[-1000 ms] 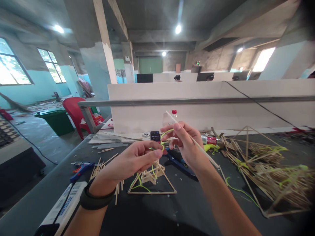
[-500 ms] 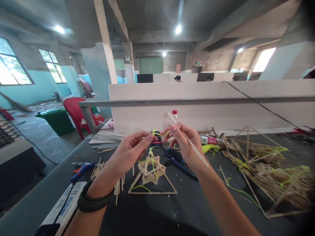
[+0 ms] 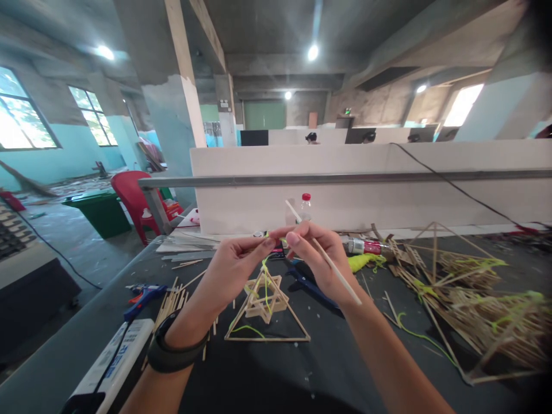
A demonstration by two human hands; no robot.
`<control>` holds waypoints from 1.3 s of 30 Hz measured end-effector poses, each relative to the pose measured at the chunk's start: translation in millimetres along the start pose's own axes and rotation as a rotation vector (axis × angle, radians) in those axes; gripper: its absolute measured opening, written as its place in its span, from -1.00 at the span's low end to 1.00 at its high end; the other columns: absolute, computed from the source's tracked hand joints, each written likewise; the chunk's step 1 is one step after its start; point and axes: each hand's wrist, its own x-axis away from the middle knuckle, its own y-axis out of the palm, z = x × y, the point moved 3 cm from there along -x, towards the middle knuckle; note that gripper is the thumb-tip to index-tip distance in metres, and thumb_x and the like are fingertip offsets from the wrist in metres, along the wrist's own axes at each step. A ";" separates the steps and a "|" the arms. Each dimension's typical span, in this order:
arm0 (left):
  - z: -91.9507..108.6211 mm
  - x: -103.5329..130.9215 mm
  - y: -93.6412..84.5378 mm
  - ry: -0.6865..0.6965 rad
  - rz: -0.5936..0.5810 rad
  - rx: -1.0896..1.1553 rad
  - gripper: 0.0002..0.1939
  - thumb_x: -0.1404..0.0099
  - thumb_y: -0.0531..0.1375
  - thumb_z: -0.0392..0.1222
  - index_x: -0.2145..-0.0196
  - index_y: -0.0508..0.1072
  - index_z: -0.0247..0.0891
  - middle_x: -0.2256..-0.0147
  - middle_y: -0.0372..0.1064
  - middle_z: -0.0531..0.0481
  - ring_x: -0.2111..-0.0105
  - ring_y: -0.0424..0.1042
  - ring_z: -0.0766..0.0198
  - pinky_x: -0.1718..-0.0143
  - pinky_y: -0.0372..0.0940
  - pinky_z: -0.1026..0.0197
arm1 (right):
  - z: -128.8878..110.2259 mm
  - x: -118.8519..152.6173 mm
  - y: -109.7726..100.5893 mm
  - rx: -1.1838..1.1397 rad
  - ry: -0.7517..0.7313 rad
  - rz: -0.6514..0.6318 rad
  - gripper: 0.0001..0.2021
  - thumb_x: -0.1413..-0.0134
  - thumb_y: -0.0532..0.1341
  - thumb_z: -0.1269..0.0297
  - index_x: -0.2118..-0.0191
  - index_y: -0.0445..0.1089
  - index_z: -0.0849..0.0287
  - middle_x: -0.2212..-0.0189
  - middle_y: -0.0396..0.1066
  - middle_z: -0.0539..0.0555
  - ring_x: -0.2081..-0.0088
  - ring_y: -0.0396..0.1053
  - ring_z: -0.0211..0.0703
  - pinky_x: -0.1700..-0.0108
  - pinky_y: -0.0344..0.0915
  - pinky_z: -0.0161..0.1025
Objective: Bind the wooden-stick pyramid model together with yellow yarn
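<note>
Both hands meet above a small stick pyramid point(image 3: 297, 318), fingertips together on a thin yellow-green string point(image 3: 264, 260) tied at its tip. My left hand point(image 3: 235, 267) pinches the string, with a dark band on the wrist. My right hand point(image 3: 321, 253) pinches at the string too, and a pale wooden stick point(image 3: 338, 274) lies across it between thumb and fingers. Inside the pyramid sits a star-shaped frame of small sticks point(image 3: 276, 310). The exact string ends are hidden by the fingers.
A blue glue gun point(image 3: 146, 300) and loose sticks point(image 3: 172, 302) lie left, beside a white power strip point(image 3: 114, 368). Dark blue pliers-like tool point(image 3: 313, 290) lies behind my right hand. A pile of stick frames point(image 3: 487, 310) fills the right; a bottle point(image 3: 306, 208) stands behind.
My hands have come together, the right one moving left, closing the stretch of string between them. The star frame inside the pyramid has turned slightly.
</note>
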 end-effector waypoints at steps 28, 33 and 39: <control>-5.3 -2.6 -3.6 -0.049 0.133 0.212 -0.74 -0.15 0.37 -0.04 0.25 0.59 -0.24 0.61 0.19 0.15 0.63 0.01 0.46 0.65 -0.12 0.33 | 8.6 -0.7 2.0 0.187 0.022 -0.058 -0.91 -0.13 0.31 0.24 0.27 0.45 0.10 0.47 0.41 -0.02 0.41 0.35 -0.21 0.34 0.29 -0.23; -4.2 -1.1 -5.7 -0.047 0.089 0.093 -0.74 -0.20 0.33 -0.06 0.21 0.54 -0.26 0.50 0.34 0.06 0.55 0.19 0.40 0.59 0.02 0.32 | 10.4 -0.2 -2.7 0.239 0.071 -0.051 -0.86 -0.13 0.31 0.21 0.20 0.48 0.08 0.54 0.37 -0.06 0.57 0.27 -0.28 0.52 0.21 -0.28; -1.2 0.7 -3.3 -0.050 -0.040 -0.014 -0.70 -0.26 0.26 -0.04 0.15 0.52 -0.30 0.45 0.35 0.01 0.50 0.22 0.35 0.55 0.01 0.29 | 5.5 -2.5 -10.6 0.353 0.074 -0.207 -0.73 -0.16 0.30 0.21 0.02 0.54 0.02 0.53 0.36 -0.05 0.58 0.17 -0.33 0.56 0.11 -0.31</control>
